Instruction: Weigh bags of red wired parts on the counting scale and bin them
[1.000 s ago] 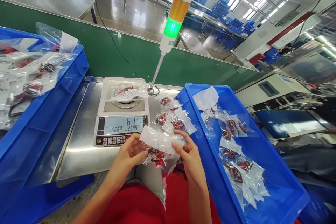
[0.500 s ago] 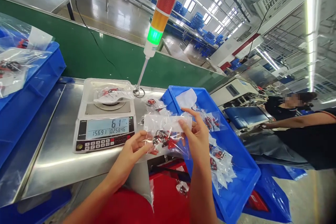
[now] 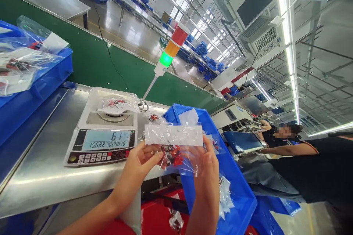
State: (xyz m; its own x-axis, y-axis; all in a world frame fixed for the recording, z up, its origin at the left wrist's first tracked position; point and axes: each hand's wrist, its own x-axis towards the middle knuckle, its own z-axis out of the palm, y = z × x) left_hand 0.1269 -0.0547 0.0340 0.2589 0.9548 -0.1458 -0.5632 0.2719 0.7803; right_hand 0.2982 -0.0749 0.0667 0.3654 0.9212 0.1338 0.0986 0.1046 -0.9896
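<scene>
In front of me I hold up a clear plastic bag with small red and black parts inside, which look like bundled wires. A white strip runs across its top. My left hand grips the bag's left side, thumb in front near the parts. My right hand holds its right edge; some of those fingers are hidden. A digital counting scale stands left of my hands, its display reading 61. On the scale lies another bag of red parts.
To the right, a blue bin holds several similar bags. A small bag lies beside the scale. At the far left stands another blue bin with bags. Behind rises a signal tower, lit green. A co-worker stands at right.
My right hand has moved from the white strip's front down to the bag's right edge. The strip now faces me flatter and more fully. The view has tilted and shifted.
</scene>
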